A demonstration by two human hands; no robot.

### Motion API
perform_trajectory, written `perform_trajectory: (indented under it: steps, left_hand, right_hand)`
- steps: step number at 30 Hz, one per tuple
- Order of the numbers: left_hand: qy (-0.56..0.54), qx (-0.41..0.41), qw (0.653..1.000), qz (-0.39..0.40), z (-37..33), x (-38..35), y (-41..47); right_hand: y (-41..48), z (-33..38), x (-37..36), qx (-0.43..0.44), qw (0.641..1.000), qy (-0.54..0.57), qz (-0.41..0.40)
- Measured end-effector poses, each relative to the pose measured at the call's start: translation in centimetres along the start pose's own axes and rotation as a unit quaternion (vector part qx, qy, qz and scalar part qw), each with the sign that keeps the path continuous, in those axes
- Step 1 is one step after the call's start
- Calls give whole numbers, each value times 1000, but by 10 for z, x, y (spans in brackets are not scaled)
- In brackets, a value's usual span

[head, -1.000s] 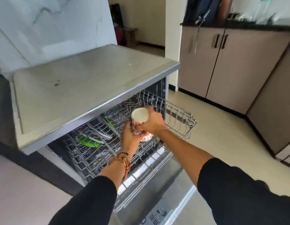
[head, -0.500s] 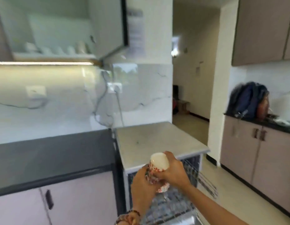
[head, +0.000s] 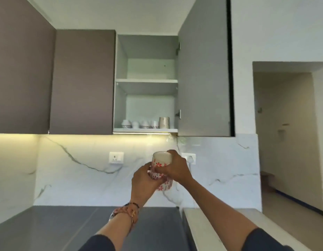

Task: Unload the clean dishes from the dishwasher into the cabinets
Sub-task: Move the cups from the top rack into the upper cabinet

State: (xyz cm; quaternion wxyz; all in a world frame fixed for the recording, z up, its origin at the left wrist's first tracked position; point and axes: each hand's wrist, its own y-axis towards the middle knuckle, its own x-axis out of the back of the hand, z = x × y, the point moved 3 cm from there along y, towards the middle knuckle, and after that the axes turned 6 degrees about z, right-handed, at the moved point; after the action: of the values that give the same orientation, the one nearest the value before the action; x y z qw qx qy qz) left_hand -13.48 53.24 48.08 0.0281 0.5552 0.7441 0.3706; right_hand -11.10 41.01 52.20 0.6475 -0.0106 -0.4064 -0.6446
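Home kitchen: wall cabinets [head: 81,80], marble backsplash [head: 84,169], dark countertop [head: 66,225].

Wall socket [head: 116,157] left of fingers [head: 164,170]; second socket [head: 191,157] just right; marble backsplash [head: 81,178] behind; dark countertop [head: 57,227] below; doorway [head: 287,138] far right.

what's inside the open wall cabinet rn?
Bottom shelf: a row of small cups and a metallic tumbler at the right end. Upper shelf is seen from below, so its top surface is hidden; nothing shows above its edge.

Black fabric sleeves clothe the left arm [head: 97,244] and the right arm [head: 265,240]. Just beyond the left sleeve's cuff sit orange-red woven thread bracelets [head: 129,213] and a dark beaded band [head: 134,204].
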Motion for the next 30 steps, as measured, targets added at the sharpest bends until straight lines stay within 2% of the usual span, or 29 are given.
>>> perform_trajectory:
  steps: [5, 11, 18, 24, 30]
  left_hand:
    - [1, -28, 999, -34, 24, 52, 115]
    - [-5, -56, 998, -20, 45, 69, 241]
    - [-33, -55, 998, -13, 64, 58, 369]
    - [-1, -29, 1000, 0, 100, 50, 463]
    - [21, -17, 1000, -14, 137, 41, 522]
  right_hand:
    - [125, 42, -33, 45, 999, -8, -5]
    - [248, 59, -47, 61, 997, -29, -28]
    - [379, 53, -51, 79, 992, -66, -79]
    - [480, 29, -78, 71, 987, -111, -88]
    - [541, 3, -104, 40, 988, -124, -78]
